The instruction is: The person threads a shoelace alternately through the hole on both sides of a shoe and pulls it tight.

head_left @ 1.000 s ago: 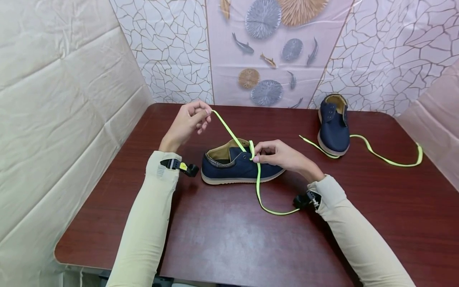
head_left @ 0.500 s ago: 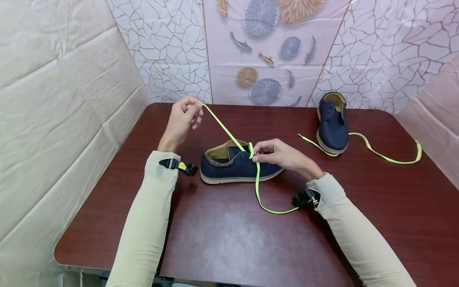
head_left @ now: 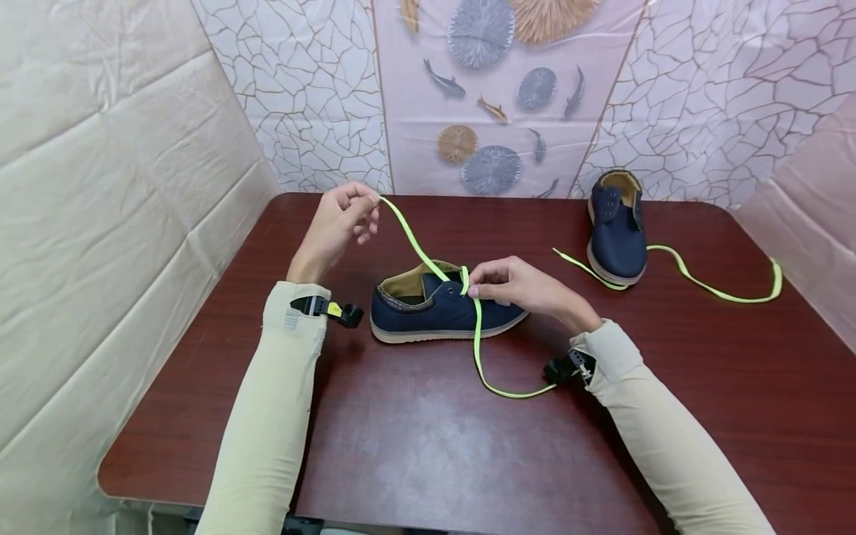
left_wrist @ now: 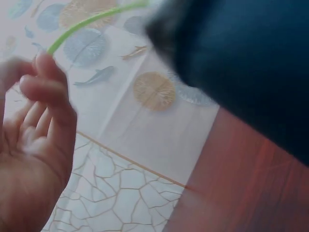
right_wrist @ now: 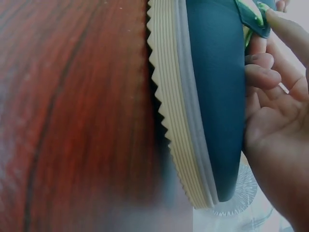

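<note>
A navy shoe with a pale sole lies side-on on the table, toe to the right, in the head view. A neon yellow-green shoelace passes through its front eyelets. Up and left of the shoe, my left hand pinches one end of the lace between thumb and fingertips; the strand sags slightly. At the eyelets my right hand pinches the shoe's eyelet flap, its thumb on the flap beside the lace and fingers behind. The other lace length hangs down the near side onto the table.
A second navy shoe stands at the back right, toe toward me, with its own yellow-green lace trailing to both sides. Patterned cloth hangs behind the brown table, pale cloth at the left.
My left hand has drawn the lace up and left, and the strand has gone from taut to slightly slack. The right hand has stayed at the eyelets.
</note>
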`<state>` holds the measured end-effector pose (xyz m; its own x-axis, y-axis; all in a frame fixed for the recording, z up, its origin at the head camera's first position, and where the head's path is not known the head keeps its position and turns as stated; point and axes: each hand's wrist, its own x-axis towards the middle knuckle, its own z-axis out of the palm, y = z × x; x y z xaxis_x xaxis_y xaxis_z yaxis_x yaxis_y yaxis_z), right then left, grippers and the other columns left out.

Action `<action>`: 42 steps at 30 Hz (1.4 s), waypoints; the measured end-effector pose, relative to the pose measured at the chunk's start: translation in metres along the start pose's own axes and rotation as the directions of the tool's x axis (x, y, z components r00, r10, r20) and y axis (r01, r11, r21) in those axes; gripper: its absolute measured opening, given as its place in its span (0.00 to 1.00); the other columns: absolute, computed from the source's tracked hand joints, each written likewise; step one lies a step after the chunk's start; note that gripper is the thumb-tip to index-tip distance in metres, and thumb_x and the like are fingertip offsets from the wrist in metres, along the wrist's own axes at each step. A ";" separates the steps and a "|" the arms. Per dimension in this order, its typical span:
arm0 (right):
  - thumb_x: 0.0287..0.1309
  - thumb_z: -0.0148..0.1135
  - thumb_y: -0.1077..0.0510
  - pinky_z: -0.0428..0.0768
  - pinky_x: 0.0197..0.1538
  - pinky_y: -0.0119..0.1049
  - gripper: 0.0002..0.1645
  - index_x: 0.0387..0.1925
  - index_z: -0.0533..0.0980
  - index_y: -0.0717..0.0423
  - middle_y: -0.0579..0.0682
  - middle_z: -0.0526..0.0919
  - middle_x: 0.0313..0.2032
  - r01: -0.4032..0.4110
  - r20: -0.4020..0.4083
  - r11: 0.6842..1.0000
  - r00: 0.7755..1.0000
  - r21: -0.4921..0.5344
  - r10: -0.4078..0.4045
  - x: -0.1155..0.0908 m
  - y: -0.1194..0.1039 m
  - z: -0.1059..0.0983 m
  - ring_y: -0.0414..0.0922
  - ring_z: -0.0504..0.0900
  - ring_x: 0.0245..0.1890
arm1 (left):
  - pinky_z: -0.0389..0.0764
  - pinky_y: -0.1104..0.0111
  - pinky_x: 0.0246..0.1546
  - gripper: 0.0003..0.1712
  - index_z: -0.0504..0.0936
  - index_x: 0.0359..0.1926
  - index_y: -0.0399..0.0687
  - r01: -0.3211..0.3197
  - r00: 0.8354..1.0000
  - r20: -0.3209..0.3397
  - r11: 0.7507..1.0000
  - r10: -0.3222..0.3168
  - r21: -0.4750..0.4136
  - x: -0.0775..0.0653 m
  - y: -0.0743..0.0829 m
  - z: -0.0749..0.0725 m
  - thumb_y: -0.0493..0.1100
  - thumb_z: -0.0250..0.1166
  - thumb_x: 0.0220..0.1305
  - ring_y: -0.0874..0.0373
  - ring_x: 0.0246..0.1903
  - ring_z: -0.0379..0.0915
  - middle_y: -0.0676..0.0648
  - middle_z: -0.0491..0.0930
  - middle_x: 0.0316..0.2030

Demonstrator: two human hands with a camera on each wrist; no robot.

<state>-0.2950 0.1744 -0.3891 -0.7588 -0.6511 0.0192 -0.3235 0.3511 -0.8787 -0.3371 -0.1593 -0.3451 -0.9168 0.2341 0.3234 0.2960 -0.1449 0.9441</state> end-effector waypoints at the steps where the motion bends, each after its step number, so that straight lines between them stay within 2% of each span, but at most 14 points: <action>1: 0.75 0.64 0.58 0.70 0.31 0.34 0.08 0.47 0.84 0.57 0.48 0.73 0.27 -0.008 -0.018 1.000 1.000 -0.004 0.007 0.000 -0.001 0.000 0.44 0.69 0.24 | 0.69 0.71 0.18 0.06 0.80 0.39 0.39 0.010 0.999 0.041 1.000 -0.012 0.027 -0.001 0.002 -0.001 0.35 0.59 0.76 0.56 0.21 0.74 0.47 0.78 0.25; 4: 0.78 0.61 0.55 0.72 0.31 0.35 0.10 0.49 0.83 0.57 0.52 0.74 0.28 -0.012 -0.087 1.000 0.996 -0.017 0.010 0.001 -0.006 -0.001 0.46 0.71 0.23 | 0.69 0.69 0.18 0.06 0.81 0.40 0.40 0.024 0.987 0.156 0.991 -0.044 0.129 -0.002 0.007 0.001 0.37 0.60 0.75 0.54 0.22 0.74 0.46 0.77 0.25; 7: 0.80 0.58 0.54 0.74 0.31 0.34 0.13 0.52 0.82 0.58 0.57 0.75 0.33 0.009 -0.174 1.000 0.985 -0.018 -0.012 0.001 -0.017 0.001 0.46 0.72 0.26 | 0.71 0.68 0.18 0.05 0.84 0.42 0.41 0.023 0.968 0.239 0.974 -0.078 0.225 -0.002 0.011 0.009 0.38 0.63 0.75 0.53 0.22 0.75 0.43 0.78 0.26; 11: 0.82 0.53 0.54 0.73 0.29 0.33 0.17 0.56 0.80 0.60 0.61 0.76 0.37 0.056 -0.257 0.998 0.965 0.016 -0.050 0.001 -0.037 0.009 0.46 0.71 0.27 | 0.72 0.67 0.18 0.04 0.85 0.42 0.42 -0.013 0.940 0.331 0.956 -0.088 0.293 -0.001 0.017 0.026 0.38 0.66 0.74 0.50 0.22 0.75 0.37 0.80 0.27; 14: 0.84 0.50 0.51 0.72 0.28 0.33 0.21 0.58 0.80 0.63 0.63 0.78 0.41 0.060 -0.285 0.995 0.958 0.082 -0.035 0.002 -0.051 0.016 0.46 0.73 0.29 | 0.73 0.69 0.18 0.04 0.86 0.43 0.42 -0.043 0.919 0.384 0.944 -0.091 0.328 -0.001 0.019 0.038 0.38 0.66 0.74 0.51 0.21 0.75 0.39 0.82 0.27; 17: 0.84 0.49 0.48 0.71 0.28 0.32 0.24 0.57 0.81 0.63 0.63 0.80 0.44 0.028 -0.300 0.986 0.954 0.165 0.024 0.002 -0.059 0.021 0.46 0.74 0.32 | 0.72 0.70 0.18 0.07 0.87 0.44 0.40 -0.053 0.903 0.417 0.935 -0.105 0.352 -0.001 0.017 0.047 0.40 0.67 0.74 0.56 0.19 0.73 0.43 0.83 0.25; 20: 0.83 0.51 0.49 0.68 0.27 0.31 0.23 0.54 0.82 0.63 0.59 0.79 0.36 -0.010 -0.317 0.973 0.945 0.232 0.085 0.002 -0.061 0.023 0.45 0.72 0.30 | 0.70 0.69 0.16 0.08 0.87 0.45 0.38 -0.058 0.894 0.434 0.933 -0.110 0.355 -0.002 0.014 0.052 0.40 0.67 0.74 0.58 0.16 0.71 0.42 0.82 0.24; 23: 0.82 0.53 0.48 0.67 0.26 0.30 0.22 0.50 0.82 0.63 0.51 0.76 0.29 -0.037 -0.321 0.963 0.939 0.265 0.125 0.001 -0.062 0.024 0.42 0.69 0.26 | 0.69 0.69 0.15 0.07 0.89 0.44 0.40 -0.062 0.893 0.438 0.936 -0.102 0.345 -0.002 0.012 0.056 0.40 0.68 0.73 0.58 0.16 0.70 0.38 0.81 0.24; 28: 0.80 0.57 0.52 0.67 0.27 0.31 0.19 0.48 0.81 0.66 0.49 0.74 0.27 -0.041 -0.304 0.965 0.945 0.259 0.121 -0.001 -0.066 0.026 0.40 0.65 0.20 | 0.68 0.68 0.15 0.05 0.90 0.43 0.44 -0.061 0.892 0.443 0.947 -0.089 0.315 -0.004 0.015 0.062 0.41 0.69 0.73 0.56 0.17 0.70 0.35 0.81 0.26; 33: 0.78 0.60 0.53 0.67 0.27 0.32 0.17 0.50 0.83 0.64 0.49 0.73 0.27 -0.038 -0.324 0.975 0.940 0.221 0.110 -0.001 -0.068 0.026 0.40 0.65 0.19 | 0.68 0.69 0.16 0.06 0.89 0.45 0.47 -0.075 0.890 0.442 0.923 -0.109 0.378 -0.005 0.016 0.062 0.42 0.67 0.75 0.57 0.18 0.70 0.36 0.81 0.27; 35: 0.78 0.61 0.53 0.68 0.27 0.31 0.16 0.49 0.82 0.65 0.48 0.73 0.26 -0.029 -0.346 0.973 0.932 0.229 0.110 -0.001 -0.068 0.027 0.40 0.66 0.20 | 0.67 0.70 0.17 0.08 0.89 0.47 0.48 -0.065 0.880 0.455 0.912 -0.139 0.404 -0.005 0.015 0.059 0.44 0.66 0.76 0.56 0.19 0.69 0.37 0.80 0.28; 37: 0.78 0.61 0.54 0.69 0.26 0.30 0.16 0.48 0.81 0.66 0.48 0.73 0.26 -0.010 -0.371 0.967 0.922 0.254 0.107 -0.001 -0.067 0.028 0.40 0.67 0.20 | 0.69 0.69 0.19 0.09 0.89 0.49 0.48 -0.069 0.862 0.481 0.900 -0.163 0.430 -0.006 0.016 0.056 0.45 0.65 0.77 0.55 0.21 0.69 0.38 0.81 0.29; 39: 0.77 0.63 0.55 0.70 0.26 0.30 0.16 0.47 0.80 0.68 0.47 0.75 0.25 0.017 -0.399 0.960 0.911 0.281 0.101 0.000 -0.066 0.030 0.40 0.68 0.21 | 0.75 0.69 0.27 0.11 0.90 0.50 0.49 -0.100 0.841 0.512 0.879 -0.176 0.465 -0.007 0.015 0.055 0.47 0.66 0.76 0.56 0.26 0.74 0.43 0.85 0.32; 42: 0.75 0.65 0.56 0.71 0.26 0.29 0.15 0.47 0.81 0.68 0.46 0.78 0.25 0.052 -0.437 0.944 0.894 0.327 0.102 0.001 -0.063 0.032 0.39 0.70 0.22 | 0.81 0.67 0.41 0.11 0.91 0.49 0.50 -0.178 0.811 0.559 0.837 -0.173 0.517 -0.005 0.014 0.059 0.48 0.69 0.74 0.58 0.36 0.80 0.51 0.89 0.39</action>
<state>-0.2575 0.1302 -0.3494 -0.9580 -0.2524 0.1360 -0.1602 0.0776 -0.9840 -0.3129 -0.1062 -0.3301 -0.6452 0.7521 0.1348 0.5494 0.3340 0.7659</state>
